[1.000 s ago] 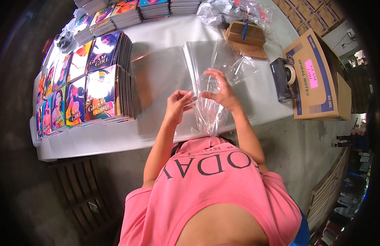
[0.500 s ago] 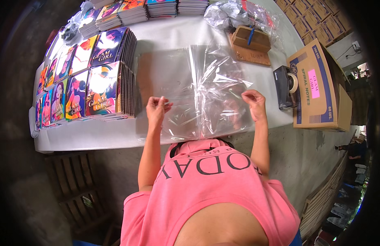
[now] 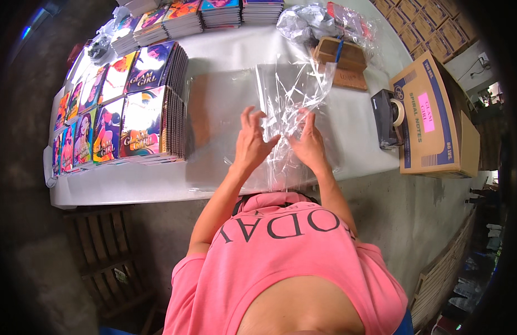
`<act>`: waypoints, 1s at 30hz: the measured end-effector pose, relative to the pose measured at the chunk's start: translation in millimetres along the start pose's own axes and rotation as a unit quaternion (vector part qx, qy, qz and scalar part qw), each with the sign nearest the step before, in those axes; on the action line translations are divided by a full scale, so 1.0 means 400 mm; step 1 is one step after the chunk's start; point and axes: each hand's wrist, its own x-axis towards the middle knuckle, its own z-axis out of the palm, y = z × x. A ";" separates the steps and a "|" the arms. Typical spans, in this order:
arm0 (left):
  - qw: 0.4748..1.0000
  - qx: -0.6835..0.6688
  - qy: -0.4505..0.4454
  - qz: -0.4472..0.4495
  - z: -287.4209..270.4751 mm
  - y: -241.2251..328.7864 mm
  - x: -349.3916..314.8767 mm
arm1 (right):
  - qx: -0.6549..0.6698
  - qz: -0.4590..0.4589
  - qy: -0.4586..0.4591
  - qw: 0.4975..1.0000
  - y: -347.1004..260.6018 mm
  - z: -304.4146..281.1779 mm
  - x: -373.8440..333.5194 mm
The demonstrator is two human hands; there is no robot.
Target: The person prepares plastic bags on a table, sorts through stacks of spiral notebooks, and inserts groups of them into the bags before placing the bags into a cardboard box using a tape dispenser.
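Observation:
Clear plastic sheets lie on the white-covered table in front of me, flat on the left and creased and shiny on the right. Over the creased middle, my left hand has its fingers spread and bent, the thumb pointing right. My right hand faces it a short way off, fingers curved and apart, at the crumpled plastic. Neither hand visibly grips the film. To the left of my left hand stand stacks of spiral notebooks with bright illustrated covers.
A black tape dispenser stands at the right beside an open cardboard carton. Behind the film sit a brown wooden holder with a blue pen and some crumpled plastic bags. More notebook stacks line the far edge.
Both hands have moved inward from the sides of the plastic to its middle, and their fingers have spread. The film's right part has drawn inward and its upper corner stands raised.

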 end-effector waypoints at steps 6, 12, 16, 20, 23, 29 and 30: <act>0.998 0.047 -0.006 0.033 0.015 -0.002 0.015 | 0.081 -0.035 -0.058 0.994 -0.019 -0.005 -0.001; 0.990 -0.070 0.107 -0.055 -0.017 -0.030 0.021 | 0.399 0.011 -0.071 0.914 0.032 0.058 0.024; 0.960 -0.172 0.096 -0.197 -0.083 -0.160 0.030 | 0.658 0.141 -0.088 0.734 0.058 0.013 0.038; 0.941 -0.202 0.114 -0.244 -0.086 -0.280 0.031 | 0.153 -0.037 -0.101 0.982 0.118 0.089 0.048; 0.932 -0.148 0.064 -0.324 -0.098 -0.356 0.033 | 0.092 -0.051 -0.151 0.983 0.072 0.140 0.044; 0.835 -0.392 0.174 -0.345 -0.218 -0.318 0.054 | -0.230 0.080 -0.214 0.946 0.065 0.116 0.044; 0.834 -0.397 0.188 -0.333 -0.244 -0.264 0.046 | -0.255 0.074 -0.199 0.943 0.091 0.112 0.037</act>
